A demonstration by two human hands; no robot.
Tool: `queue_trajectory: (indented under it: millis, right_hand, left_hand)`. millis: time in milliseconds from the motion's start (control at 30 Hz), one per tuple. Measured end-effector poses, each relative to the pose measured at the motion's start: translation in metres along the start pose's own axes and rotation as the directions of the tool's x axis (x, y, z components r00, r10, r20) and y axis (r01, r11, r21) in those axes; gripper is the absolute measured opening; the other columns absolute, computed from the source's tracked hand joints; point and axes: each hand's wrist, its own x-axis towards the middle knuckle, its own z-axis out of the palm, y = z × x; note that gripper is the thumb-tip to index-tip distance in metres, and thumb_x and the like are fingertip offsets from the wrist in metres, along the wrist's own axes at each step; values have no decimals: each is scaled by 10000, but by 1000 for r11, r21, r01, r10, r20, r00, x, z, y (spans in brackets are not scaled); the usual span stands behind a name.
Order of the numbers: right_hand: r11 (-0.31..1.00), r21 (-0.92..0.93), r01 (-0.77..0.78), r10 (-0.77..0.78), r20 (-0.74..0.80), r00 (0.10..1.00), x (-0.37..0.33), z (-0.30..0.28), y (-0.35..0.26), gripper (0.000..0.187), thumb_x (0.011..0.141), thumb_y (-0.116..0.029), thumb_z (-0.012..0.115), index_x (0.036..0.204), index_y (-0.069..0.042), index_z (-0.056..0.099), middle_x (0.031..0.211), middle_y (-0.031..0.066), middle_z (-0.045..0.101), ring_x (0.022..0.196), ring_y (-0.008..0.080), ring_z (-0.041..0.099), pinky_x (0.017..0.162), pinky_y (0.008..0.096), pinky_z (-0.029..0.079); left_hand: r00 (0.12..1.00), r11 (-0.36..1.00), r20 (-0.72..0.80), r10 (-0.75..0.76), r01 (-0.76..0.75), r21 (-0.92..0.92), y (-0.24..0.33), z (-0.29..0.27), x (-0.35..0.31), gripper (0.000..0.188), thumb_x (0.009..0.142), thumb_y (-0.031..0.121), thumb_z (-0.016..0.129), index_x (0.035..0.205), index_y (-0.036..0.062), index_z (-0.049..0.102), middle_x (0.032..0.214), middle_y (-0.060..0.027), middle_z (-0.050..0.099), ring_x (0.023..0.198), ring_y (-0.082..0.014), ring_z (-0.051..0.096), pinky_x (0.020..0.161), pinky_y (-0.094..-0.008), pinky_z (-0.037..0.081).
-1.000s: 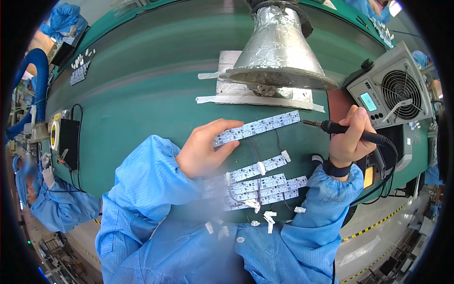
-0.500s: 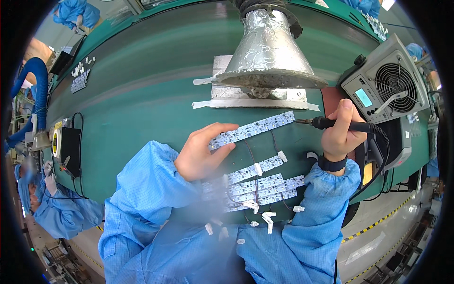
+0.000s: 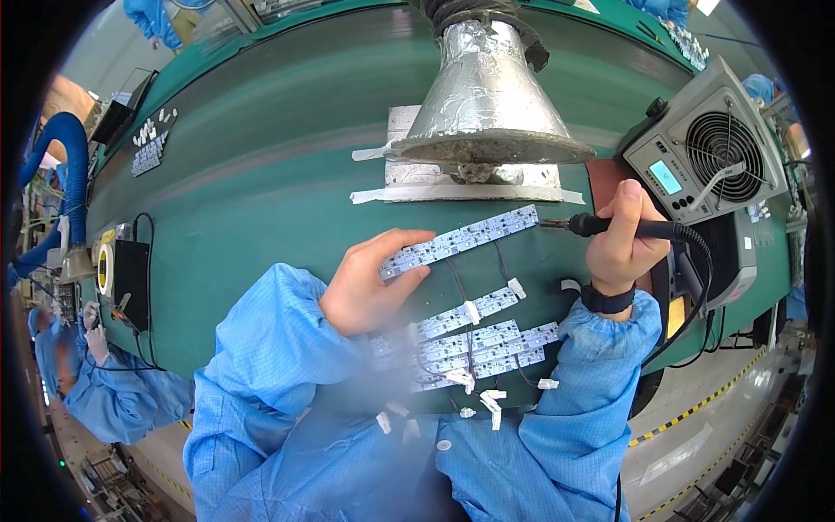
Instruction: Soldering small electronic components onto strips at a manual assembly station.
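Note:
My left hand [image 3: 374, 280] is closed on the left end of a long, narrow circuit board strip [image 3: 461, 241], tilted up toward the right. Two dark wires hang from the strip to white connectors. In my right hand [image 3: 623, 244] is a soldering iron [image 3: 588, 225], held like a pen. Its tip points left at the right end of the strip, very close; whether they touch I cannot tell. Below the held strip lie several more circuit board strips [image 3: 474, 343], overlapping, with dark wires and white connectors [image 3: 492, 402]. A blurred patch covers their left ends.
A foil-covered fume hood [image 3: 492, 91] hangs over a taped white board [image 3: 400, 179]. At the right stand a boxy unit with a fan grille [image 3: 709, 152] and the iron's cable. A black box [image 3: 129, 277] and blue hose [image 3: 73, 165] are at the left, near a co-worker's sleeve [image 3: 130, 391].
The view has shifted very slightly. Both hands keep their holds on the strip and the soldering iron, with almost no movement between them.

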Motion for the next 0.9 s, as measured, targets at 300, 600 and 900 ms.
queue_trajectory:
  millis: [300,600,900]
  right_hand:
    - [1000,11,27,-26,-93,995,10,-10,-3,343,929,-114,524,636,61,563,565,32,496,553,79,438,529,234,329]
    - [995,82,-60,83,-325,942,13,-18,-4,398,951,-171,515,593,3,506,559,19,477,563,94,431,545,260,329]
    - [996,86,-6,29,-277,960,16,-17,0,426,969,-182,503,586,4,489,531,2,433,528,71,398,497,258,296]
  left_hand:
    - [1000,1000,-20,15,-15,-7,2,-2,4,326,848,23,640,1164,-44,596,1093,-163,649,1019,-219,618,891,-303,469]
    - [999,998,-38,24,-21,67,-6,3,-13,339,852,94,669,1160,-33,601,1057,-167,667,971,-224,635,871,-314,483]
    - [930,820,-24,367,-311,481,89,-63,-48,391,775,170,742,1118,16,636,1112,-159,608,1023,-321,592,885,-399,473]
